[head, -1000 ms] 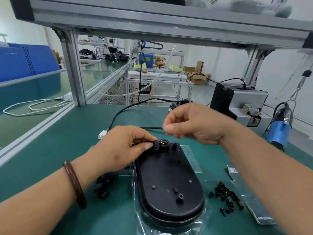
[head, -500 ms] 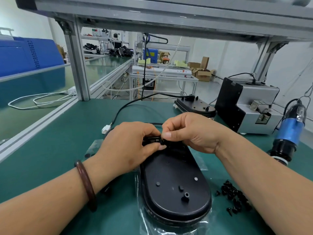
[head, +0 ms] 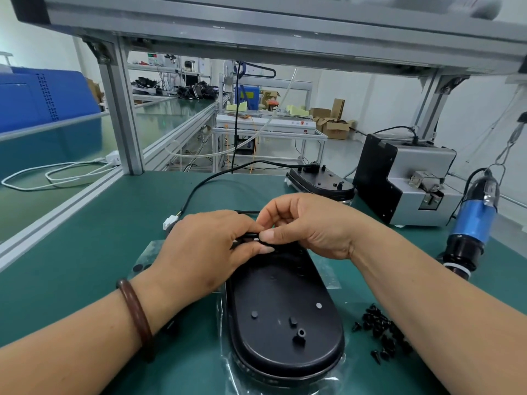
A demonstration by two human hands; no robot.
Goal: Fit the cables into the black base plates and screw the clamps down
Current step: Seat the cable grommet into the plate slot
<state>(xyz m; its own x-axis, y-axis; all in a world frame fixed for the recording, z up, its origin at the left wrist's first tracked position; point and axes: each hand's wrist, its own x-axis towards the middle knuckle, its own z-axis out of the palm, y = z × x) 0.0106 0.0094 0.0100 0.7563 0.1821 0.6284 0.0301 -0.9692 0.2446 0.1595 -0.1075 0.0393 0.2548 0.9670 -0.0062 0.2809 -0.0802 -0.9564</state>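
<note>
A black oval base plate [head: 285, 315] lies in a clear plastic bag on the green mat, right in front of me. At its far end my left hand [head: 205, 249] and my right hand [head: 308, 223] meet, and both pinch a black cable [head: 251, 235] down onto the plate. What lies under the fingers is hidden. A second black cable [head: 199, 186] with a white connector [head: 170, 222] runs away to the back. A pile of black screws [head: 382, 332] lies to the right of the plate.
A second base plate [head: 322, 183] sits at the back by a grey and black screw feeder [head: 405, 178]. A blue electric screwdriver [head: 470, 223] hangs at the right. Small black parts [head: 171, 326] lie under my left wrist. An aluminium frame post [head: 119, 115] stands back left.
My right hand came down from above the plate and joined my left hand at the plate's far end. Both now pinch the cable there. The view has tilted slightly.
</note>
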